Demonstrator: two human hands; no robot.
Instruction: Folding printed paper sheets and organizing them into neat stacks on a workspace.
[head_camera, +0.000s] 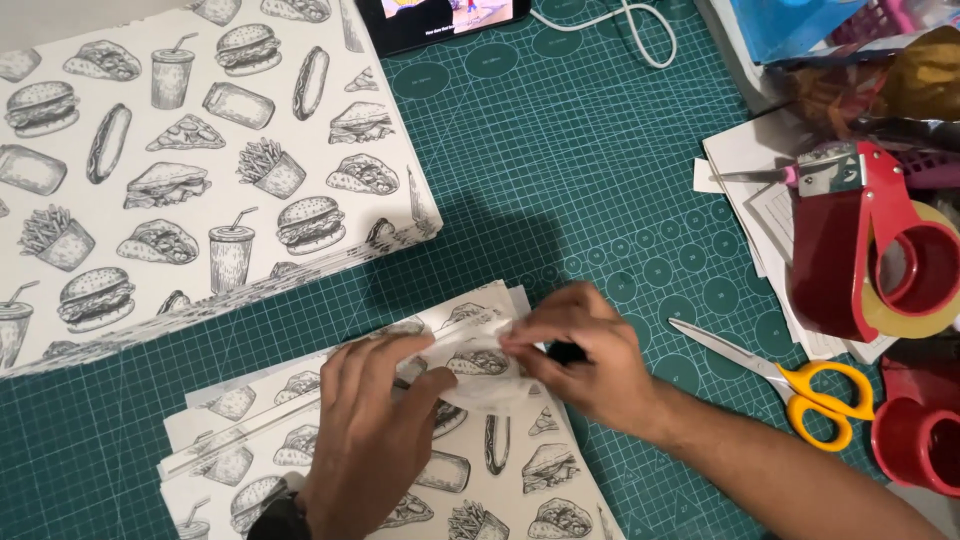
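Note:
My left hand (370, 425) rests flat on a pile of folded paper sheets (500, 480) printed with black-and-white fast-food drawings, near the front of the green cutting mat (560, 170). My right hand (590, 360) pinches a small flap of the same thin paper (480, 375) between its fingertips, just right of my left fingertips. Both hands meet over the top sheet. A dark watch sits on my left wrist.
A thick stack of larger printed sheets (180, 170) lies at the back left. Yellow-handled scissors (800, 385) lie to the right. A red tape dispenser (870, 260) stands on white papers at far right, with another red dispenser below. A phone (440, 18) and white cable sit at the top.

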